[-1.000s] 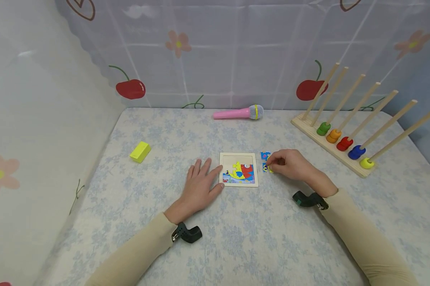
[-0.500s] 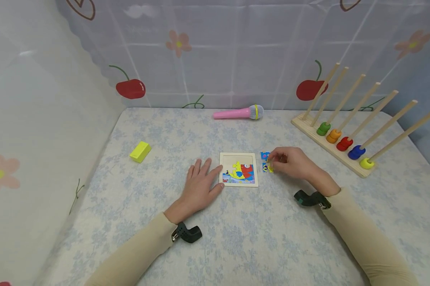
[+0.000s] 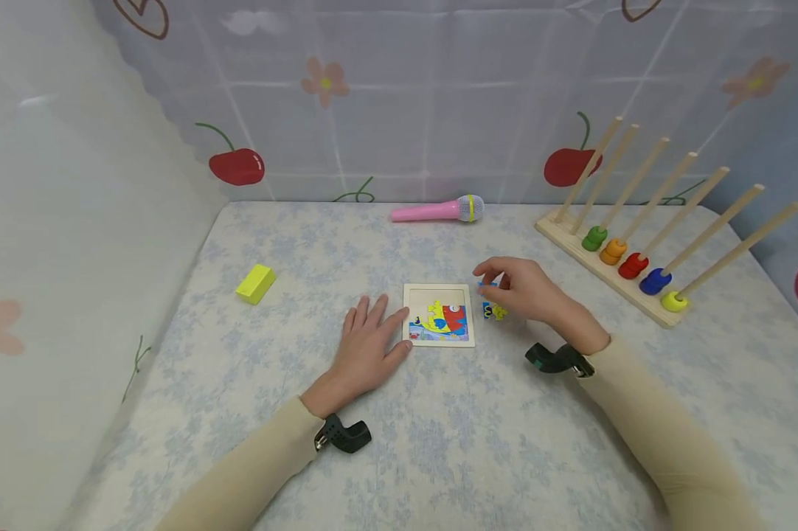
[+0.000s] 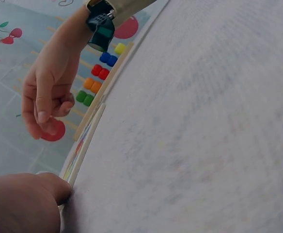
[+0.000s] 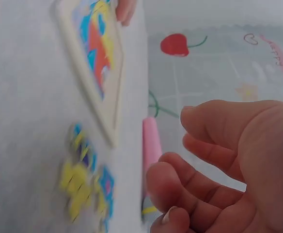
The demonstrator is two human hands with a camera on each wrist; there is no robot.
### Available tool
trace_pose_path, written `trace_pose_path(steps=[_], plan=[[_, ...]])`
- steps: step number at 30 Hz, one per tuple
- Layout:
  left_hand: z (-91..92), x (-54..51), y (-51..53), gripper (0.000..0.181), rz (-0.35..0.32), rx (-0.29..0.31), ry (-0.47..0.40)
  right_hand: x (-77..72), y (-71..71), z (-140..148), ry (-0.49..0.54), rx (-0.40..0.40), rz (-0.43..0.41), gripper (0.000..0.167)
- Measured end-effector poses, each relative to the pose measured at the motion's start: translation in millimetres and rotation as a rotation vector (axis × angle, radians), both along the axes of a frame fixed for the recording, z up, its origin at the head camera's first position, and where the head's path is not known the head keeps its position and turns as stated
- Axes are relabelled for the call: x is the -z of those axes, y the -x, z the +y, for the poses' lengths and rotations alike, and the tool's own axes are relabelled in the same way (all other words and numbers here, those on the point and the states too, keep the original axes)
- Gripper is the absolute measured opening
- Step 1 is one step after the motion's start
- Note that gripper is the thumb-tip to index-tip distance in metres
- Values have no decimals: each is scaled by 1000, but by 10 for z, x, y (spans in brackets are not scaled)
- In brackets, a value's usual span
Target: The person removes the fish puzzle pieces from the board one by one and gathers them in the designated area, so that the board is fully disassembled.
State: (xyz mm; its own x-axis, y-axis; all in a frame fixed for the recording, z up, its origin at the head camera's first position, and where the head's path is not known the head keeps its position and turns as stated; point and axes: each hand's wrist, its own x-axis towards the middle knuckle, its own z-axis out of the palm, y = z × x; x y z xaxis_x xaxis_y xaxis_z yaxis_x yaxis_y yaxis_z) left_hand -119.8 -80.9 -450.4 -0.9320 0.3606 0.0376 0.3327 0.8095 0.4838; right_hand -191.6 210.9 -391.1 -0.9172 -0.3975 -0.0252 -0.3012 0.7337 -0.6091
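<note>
Loose puzzle pieces (image 3: 498, 313), presumably light, stiff and best pinched by their edges, are noted on the bench (image 3: 465, 420) beside the tray (image 3: 437, 286). Nothing is held by the right hand's (image 3: 528, 290) curved, parted fingers; the tray is touched by the left hand's (image 3: 362, 354) spread fingers.

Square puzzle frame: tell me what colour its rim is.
The puzzle frame's rim is pale cream, like light wood; the head view shows it best.

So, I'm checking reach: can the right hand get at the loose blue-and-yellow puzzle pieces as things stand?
Probably yes: the right hand looks empty and hovers by the loose blue-and-yellow puzzle pieces, with nothing seen between; the square wooden puzzle frame lies beside, not over, them.
</note>
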Motion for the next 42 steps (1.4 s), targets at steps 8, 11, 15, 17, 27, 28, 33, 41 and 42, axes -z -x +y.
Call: trace_pose_path(steps=[8,11,15,17,27,28,33,41,42], plan=[[10,-18,8,54,-9,6,1,-115,83,-331,24,-55,9,34],[14,-29,7,55,-26,8,2,-82,92,-390,19,-81,-3,35],[15,-31,13,54,-19,8,-6,-27,97,-437,8,-95,-31,35],[14,-26,19,54,-11,7,-6,-7,97,-460,3,-92,-51,36],[-2,-7,8,54,-13,5,4,94,36,-616,-100,-136,-136,45],[-3,-4,8,54,-12,5,7,109,31,-627,-113,-145,-134,46],[-4,-6,4,54,-3,12,6,164,9,-661,-150,-175,-99,51],[0,-27,-4,54,10,13,-6,178,-28,-678,-176,-195,-55,51],[0,-26,-2,54,8,12,-5,175,-30,-679,-179,-195,-58,51]])
